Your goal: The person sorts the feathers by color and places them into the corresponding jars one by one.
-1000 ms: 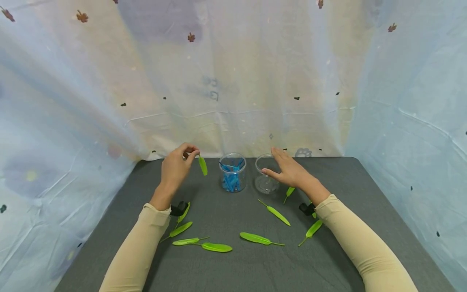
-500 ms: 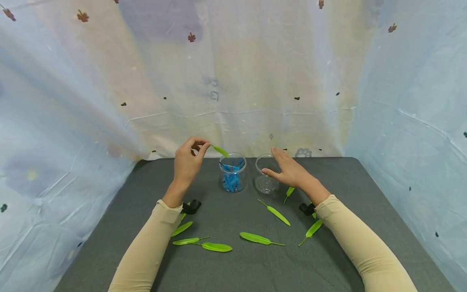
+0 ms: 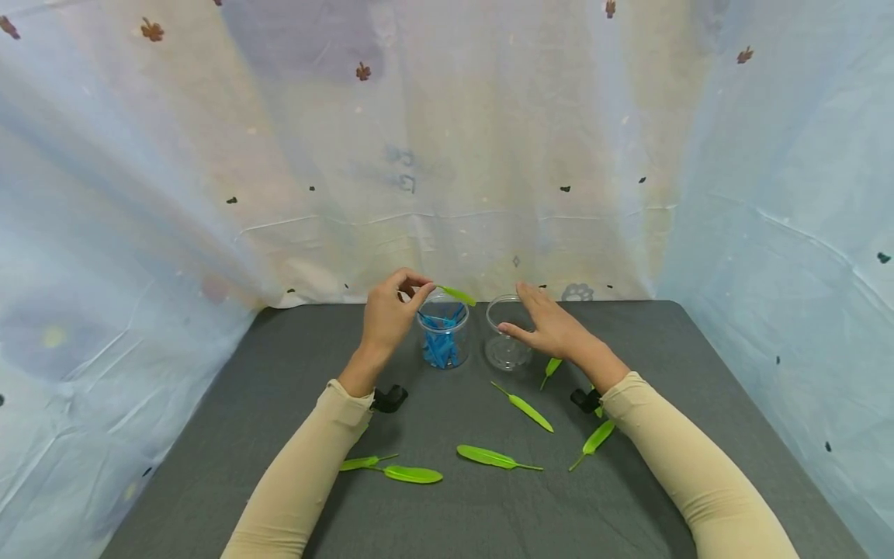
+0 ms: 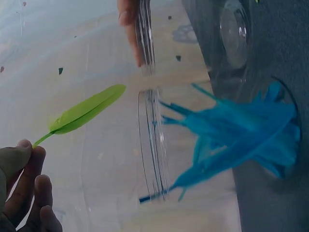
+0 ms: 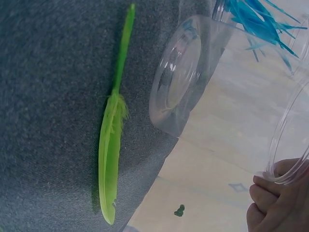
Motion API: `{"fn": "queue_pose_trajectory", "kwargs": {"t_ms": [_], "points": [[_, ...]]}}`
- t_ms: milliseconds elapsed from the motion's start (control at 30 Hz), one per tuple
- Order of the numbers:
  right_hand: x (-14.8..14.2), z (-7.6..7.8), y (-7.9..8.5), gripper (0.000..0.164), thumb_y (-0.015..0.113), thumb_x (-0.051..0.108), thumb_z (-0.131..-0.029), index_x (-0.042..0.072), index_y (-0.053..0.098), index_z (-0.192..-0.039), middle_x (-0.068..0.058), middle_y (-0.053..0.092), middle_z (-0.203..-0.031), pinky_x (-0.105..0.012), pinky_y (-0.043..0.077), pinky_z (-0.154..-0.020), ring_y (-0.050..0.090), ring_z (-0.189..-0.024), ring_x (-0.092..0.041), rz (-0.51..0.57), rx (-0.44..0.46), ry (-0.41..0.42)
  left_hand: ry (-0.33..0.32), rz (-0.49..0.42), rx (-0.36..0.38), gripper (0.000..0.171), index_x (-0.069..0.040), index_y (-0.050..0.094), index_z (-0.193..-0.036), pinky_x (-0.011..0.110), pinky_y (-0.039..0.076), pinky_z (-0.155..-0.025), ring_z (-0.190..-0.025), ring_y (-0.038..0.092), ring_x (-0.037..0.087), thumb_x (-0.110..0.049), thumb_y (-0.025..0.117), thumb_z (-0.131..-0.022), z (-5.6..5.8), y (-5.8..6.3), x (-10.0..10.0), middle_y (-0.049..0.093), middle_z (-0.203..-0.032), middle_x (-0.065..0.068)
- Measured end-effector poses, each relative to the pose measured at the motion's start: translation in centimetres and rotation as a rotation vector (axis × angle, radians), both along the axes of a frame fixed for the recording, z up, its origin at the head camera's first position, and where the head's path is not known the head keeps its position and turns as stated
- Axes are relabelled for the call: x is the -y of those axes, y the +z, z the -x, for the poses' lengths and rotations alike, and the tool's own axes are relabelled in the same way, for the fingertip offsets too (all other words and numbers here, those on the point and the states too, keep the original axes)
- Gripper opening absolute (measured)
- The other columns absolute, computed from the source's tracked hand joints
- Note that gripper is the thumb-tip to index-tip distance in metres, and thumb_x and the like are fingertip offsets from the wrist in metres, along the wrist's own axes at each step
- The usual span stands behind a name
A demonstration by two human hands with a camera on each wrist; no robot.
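My left hand (image 3: 393,314) pinches a green feather (image 3: 459,295) by its quill, between thumb and fingertips. The feather hangs above the rim of a clear jar (image 3: 445,330) that holds several blue feathers (image 4: 241,130); its vane points right, toward a second clear jar (image 3: 508,359). In the left wrist view the green feather (image 4: 89,110) is apart from both rims. My right hand (image 3: 555,324) holds the second jar near its rim, thumb in front and fingers at the back. No feather shows inside that jar.
Several green feathers lie on the grey cloth (image 3: 447,520), among them one (image 3: 531,411) before the jars, one (image 3: 492,456) in the middle and one (image 3: 412,473) near the left forearm. One more (image 5: 111,145) lies beside the second jar. A patterned curtain (image 3: 447,155) hangs behind.
My left hand has carried the green feather rightward, from left of the blue-feather jar to above its rim. The feather has swung from hanging down to nearly level. My right hand stays put.
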State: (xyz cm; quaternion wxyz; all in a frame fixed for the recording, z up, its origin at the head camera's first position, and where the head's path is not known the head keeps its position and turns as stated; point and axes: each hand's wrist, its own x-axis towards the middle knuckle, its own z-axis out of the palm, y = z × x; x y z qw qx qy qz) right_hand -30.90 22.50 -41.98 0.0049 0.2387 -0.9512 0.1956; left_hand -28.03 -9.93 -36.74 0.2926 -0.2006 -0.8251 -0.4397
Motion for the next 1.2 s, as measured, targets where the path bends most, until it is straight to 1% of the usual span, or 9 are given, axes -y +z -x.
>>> {"fn": "queue_pose_trajectory", "kwargs": {"t_ms": [133,233,367,500,633,867,1033,1200], "points": [[0.1,0.0,0.0,0.106,0.052,0.071,-0.104,0.007,0.004,-0.173,-0.017,0.007,-0.18,-0.061,0.011,-0.134,0.008,-0.166,-0.038,-0.001,-0.002,-0.003,-0.019,0.001,0.01,0.014,-0.012,0.081,-0.107,0.033,0.052,-0.066,-0.077,0.065,0.018,-0.025,0.079,-0.101,0.0,-0.1,-1.0,0.079,-0.098,0.005],[0.1,0.1,0.0,0.108,0.052,0.073,-0.104,0.006,0.005,-0.173,-0.018,0.007,-0.18,-0.061,0.011,-0.134,0.008,-0.166,-0.039,-0.008,-0.004,-0.011,-0.029,0.009,0.016,0.014,-0.013,0.081,-0.106,0.031,0.05,-0.06,-0.076,0.065,0.017,-0.025,0.079,-0.102,0.1,-0.2,-1.7,0.079,-0.098,0.004],[0.2,0.0,0.2,0.109,0.053,0.074,-0.103,0.005,0.006,-0.173,-0.019,0.008,-0.18,-0.064,0.012,-0.133,0.009,-0.165,-0.042,-0.001,0.003,-0.022,-0.025,0.032,0.042,0.012,-0.015,0.08,-0.106,0.031,0.047,-0.054,-0.078,0.066,0.017,-0.027,0.078,-0.102,0.3,-0.7,-2.4,0.08,-0.1,0.002],[0.3,0.0,0.2,0.11,0.053,0.074,-0.103,0.004,0.007,-0.173,-0.02,0.01,-0.179,-0.065,0.013,-0.132,0.009,-0.165,-0.043,-0.002,0.004,-0.026,-0.02,0.057,0.076,0.013,-0.017,0.079,-0.106,0.03,0.049,-0.055,-0.082,0.068,0.016,-0.029,0.077,-0.103,0.6,-1.1,-3.0,0.08,-0.102,0.0],[0.3,0.1,0.2,0.11,0.051,0.075,-0.103,0.004,0.007,-0.173,-0.021,0.01,-0.179,-0.067,0.014,-0.131,0.008,-0.165,-0.045,-0.012,0.002,-0.028,-0.02,0.077,0.099,0.013,-0.017,0.078,-0.106,0.031,0.05,-0.055,-0.082,0.068,0.016,-0.03,0.076,-0.103,0.8,-1.5,-3.4,0.08,-0.103,0.0],[0.2,0.2,0.2,0.109,0.053,0.072,-0.103,0.002,0.008,-0.173,-0.022,0.01,-0.179,-0.064,0.012,-0.132,0.012,-0.164,-0.044,-0.002,-0.002,-0.015,-0.028,0.119,0.134,0.011,-0.019,0.076,-0.106,0.03,0.051,-0.055,-0.082,0.067,0.015,-0.03,0.076,-0.103,1.0,-2.1,-4.1,0.079,-0.105,-0.001],[0.2,0.2,0.1,0.108,0.053,0.071,-0.104,0.002,0.007,-0.172,-0.022,0.01,-0.179,-0.063,0.01,-0.133,0.012,-0.164,-0.043,0.004,0.0,-0.008,-0.017,0.171,0.14,0.012,-0.02,0.077,-0.107,0.029,0.05,-0.05,-0.082,0.069,0.015,-0.031,0.078,-0.102,1.1,-2.3,-4.6,0.079,-0.101,-0.002],[0.2,0.1,0.1,0.108,0.052,0.073,-0.103,0.004,0.007,-0.173,-0.021,0.01,-0.179,-0.062,0.011,-0.133,0.012,-0.165,-0.043,0.007,0.008,-0.015,-0.003,0.221,0.128,0.014,-0.02,0.079,-0.108,0.027,0.05,-0.049,-0.081,0.069,0.014,-0.033,0.078,-0.101,1.1,-2.4,-5.2,0.078,-0.099,-0.003]]}}
